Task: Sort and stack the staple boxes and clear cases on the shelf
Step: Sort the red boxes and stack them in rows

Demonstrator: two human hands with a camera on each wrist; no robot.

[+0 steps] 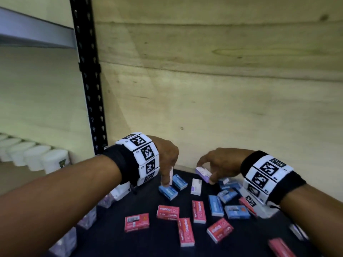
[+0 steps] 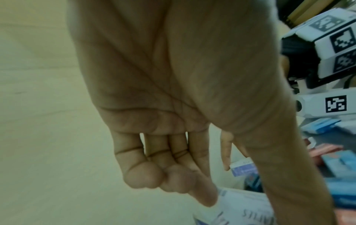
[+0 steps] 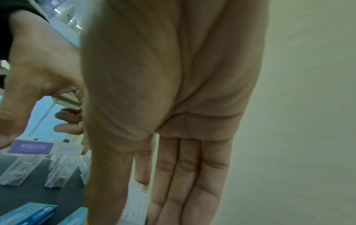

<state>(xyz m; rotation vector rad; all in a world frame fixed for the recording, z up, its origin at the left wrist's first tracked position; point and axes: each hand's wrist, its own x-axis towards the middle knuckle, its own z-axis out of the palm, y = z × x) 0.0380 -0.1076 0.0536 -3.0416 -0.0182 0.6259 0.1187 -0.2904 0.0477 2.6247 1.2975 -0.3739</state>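
My left hand pinches a purple-and-white staple box upright above the dark shelf mat; the same box shows at my fingertips in the left wrist view. My right hand grips a second purple-and-white box just above the mat, seen edge-on in the right wrist view. A third one lies flat between the hands. Blue boxes and red boxes lie scattered on the mat. Clear cases line its left edge.
A wooden back wall stands close behind the hands. A black perforated upright marks the shelf's left side, with white jars beyond it. More blue boxes crowd under my right wrist.
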